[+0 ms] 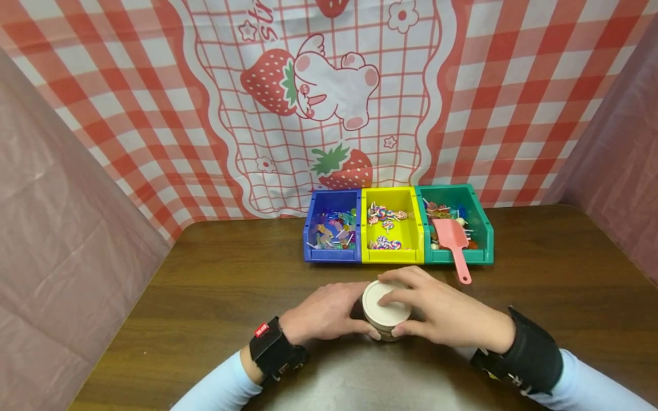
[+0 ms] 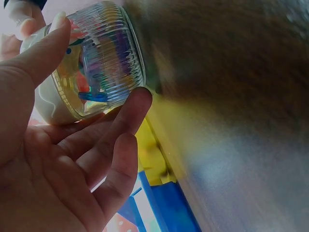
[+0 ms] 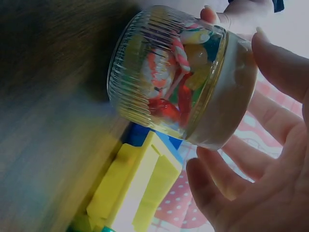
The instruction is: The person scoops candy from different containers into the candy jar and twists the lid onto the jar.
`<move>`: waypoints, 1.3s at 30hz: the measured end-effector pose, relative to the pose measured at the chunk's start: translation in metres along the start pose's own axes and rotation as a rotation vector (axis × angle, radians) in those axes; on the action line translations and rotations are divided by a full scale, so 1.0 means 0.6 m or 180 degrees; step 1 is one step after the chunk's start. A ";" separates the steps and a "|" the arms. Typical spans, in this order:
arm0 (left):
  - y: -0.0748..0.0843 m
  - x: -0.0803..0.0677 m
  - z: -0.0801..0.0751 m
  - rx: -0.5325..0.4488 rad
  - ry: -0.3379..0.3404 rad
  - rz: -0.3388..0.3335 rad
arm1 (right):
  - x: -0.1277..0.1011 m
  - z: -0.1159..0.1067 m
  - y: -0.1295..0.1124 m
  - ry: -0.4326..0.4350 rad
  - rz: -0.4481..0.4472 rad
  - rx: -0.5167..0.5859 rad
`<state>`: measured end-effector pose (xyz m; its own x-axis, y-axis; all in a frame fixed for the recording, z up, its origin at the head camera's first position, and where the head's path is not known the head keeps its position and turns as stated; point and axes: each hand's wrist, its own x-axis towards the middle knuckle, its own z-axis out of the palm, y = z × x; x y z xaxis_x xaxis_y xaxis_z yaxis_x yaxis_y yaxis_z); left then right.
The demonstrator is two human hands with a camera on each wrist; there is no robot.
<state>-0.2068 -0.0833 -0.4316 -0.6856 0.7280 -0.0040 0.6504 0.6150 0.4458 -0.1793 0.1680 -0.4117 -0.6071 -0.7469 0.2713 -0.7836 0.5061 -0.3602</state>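
A ribbed glass jar (image 1: 386,319) with a cream lid (image 1: 384,303) stands on the near middle of the brown table (image 1: 216,274), filled with colourful sweets. The left hand (image 1: 324,314) cups the jar's body, fingers curled round the glass; the right hand (image 1: 437,311) lies over the lid, fingertips gripping its rim. This looks like the lid-turning step; the next move probably calls for a steady hold below and a twist above. Farther off sit 3 bins, blue (image 1: 331,228), yellow (image 1: 392,227) and green (image 1: 454,220), with a pink scoop (image 1: 454,242).
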 end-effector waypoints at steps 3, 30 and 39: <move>0.000 0.001 0.000 0.0024 -0.0005 -0.0009 | -0.001 -0.001 0.002 -0.0119 0.0078 0.0092; 0.007 0.002 0.004 0.0266 0.0055 -0.0191 | 0.004 0.009 -0.003 0.0164 0.0234 -0.0081; -0.001 -0.004 -0.008 0.0301 -0.0012 -0.0092 | 0.002 0.001 -0.001 0.0003 0.0244 -0.0028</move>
<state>-0.2069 -0.0870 -0.4274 -0.7034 0.7106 -0.0190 0.6585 0.6614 0.3590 -0.1793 0.1667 -0.4119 -0.6656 -0.7053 0.2440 -0.7359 0.5658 -0.3720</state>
